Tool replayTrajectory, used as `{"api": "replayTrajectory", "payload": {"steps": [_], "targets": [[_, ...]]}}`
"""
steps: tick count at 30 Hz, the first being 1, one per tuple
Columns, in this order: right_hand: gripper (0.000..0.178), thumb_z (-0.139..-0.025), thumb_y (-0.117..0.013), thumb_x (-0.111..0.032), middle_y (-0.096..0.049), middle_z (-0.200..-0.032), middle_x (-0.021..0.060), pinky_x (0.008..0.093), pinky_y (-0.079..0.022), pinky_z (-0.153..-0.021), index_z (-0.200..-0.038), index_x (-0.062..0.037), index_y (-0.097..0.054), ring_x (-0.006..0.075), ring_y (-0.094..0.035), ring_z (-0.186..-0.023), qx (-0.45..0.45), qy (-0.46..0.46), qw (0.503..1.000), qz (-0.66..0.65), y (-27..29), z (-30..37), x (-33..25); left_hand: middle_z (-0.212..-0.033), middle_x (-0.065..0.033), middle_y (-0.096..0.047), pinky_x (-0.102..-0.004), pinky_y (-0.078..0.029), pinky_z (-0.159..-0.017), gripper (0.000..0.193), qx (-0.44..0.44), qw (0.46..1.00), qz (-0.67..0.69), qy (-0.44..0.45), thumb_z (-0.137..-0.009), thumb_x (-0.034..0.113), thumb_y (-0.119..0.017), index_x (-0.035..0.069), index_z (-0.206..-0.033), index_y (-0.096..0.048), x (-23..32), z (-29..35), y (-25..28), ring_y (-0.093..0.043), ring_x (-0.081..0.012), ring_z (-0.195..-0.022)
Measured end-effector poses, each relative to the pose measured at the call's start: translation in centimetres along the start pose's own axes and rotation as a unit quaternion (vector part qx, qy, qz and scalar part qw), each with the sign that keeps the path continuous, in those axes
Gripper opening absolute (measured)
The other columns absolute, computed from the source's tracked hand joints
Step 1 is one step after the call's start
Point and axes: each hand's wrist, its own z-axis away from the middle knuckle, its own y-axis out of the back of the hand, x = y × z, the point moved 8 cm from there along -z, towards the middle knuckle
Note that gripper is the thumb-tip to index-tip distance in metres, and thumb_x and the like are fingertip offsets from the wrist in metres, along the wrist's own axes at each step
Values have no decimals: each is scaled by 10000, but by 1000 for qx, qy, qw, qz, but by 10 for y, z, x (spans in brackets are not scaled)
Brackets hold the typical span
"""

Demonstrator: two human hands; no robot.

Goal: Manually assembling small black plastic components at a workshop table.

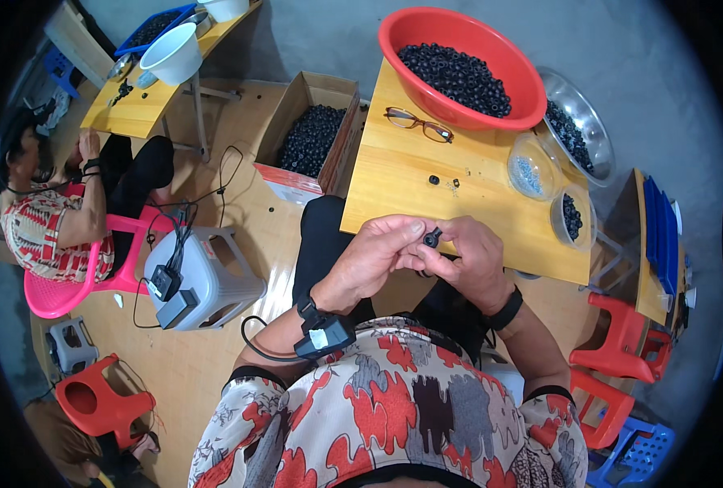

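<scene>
"Black part [432, 237], how's it being held?"
"Pinched by the left hand [377, 254] and right hand [477, 256], near the table's [390, 183] edge. Best steadied by one, nudged lightly by the other, tbh."

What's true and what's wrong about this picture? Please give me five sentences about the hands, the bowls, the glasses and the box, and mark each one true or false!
1. The left hand and right hand hold a small black piece between them. True.
2. The red bowl is full of blue beads. False: the red bowl holds a heap of black pieces.
3. The glasses lie on the table. True.
4. The cardboard box is shut. False: the cardboard box is open at the top, with more black pieces inside.
5. The metal bowl is left of the red bowl. False: the metal bowl is to its right.
</scene>
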Motion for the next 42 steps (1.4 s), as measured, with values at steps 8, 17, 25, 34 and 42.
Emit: {"api": "replayTrajectory", "payload": {"steps": [8,17,25,34,42], "targets": [[272,-668,-743,-210,-541,-696,25,299,-459,-532,-819,-58,-576,187,-571,-596,14,24,1000,15,3,3,-1,-862,-73,-657,-217,-550,-638,271,-65,994,-63,67,-917,232,-567,-6,-1034,-623,-6,3,-1,-637,-96,-685],[301,-659,-737,-239,-524,-653,21,296,-427,-542,-830,-68,-558,180,-551,-573,-28,71,996,49,8,-2,-6,-857,-78,-662,-211,-540,-624,211,-45,997,-58,38,-896,134,-593,-14,-1041,-627,-3,3,-5,-624,-87,-675],[344,-661,-747,-307,-536,-653,15,285,-420,-541,-830,-68,-565,156,-554,-574,-79,116,987,82,9,-10,-13,-839,-39,-649,-192,-478,-580,196,-33,975,-215,-35,-915,139,-564,-5,-1023,-642,11,6,-13,-555,-60,-637],[301,-755,-717,-237,-565,-692,38,287,-458,-577,-967,-50,-613,195,-573,-599,-97,-19,987,-128,7,-7,8,-825,-34,-634,-185,-467,-571,221,-55,988,-142,-33,-914,204,-573,-3,-961,-638,6,3,-10,-532,-51,-613],[127,-862,-567,-56,-612,-821,78,273,-463,-688,-961,5,-617,160,-592,-745,-170,-216,902,-334,-12,8,36,-857,-65,-641,-193,-499,-564,195,-59,994,-89,-8,-893,160,-599,-13,-976,-634,-1,3,-10,-548,-55,-620]]}}
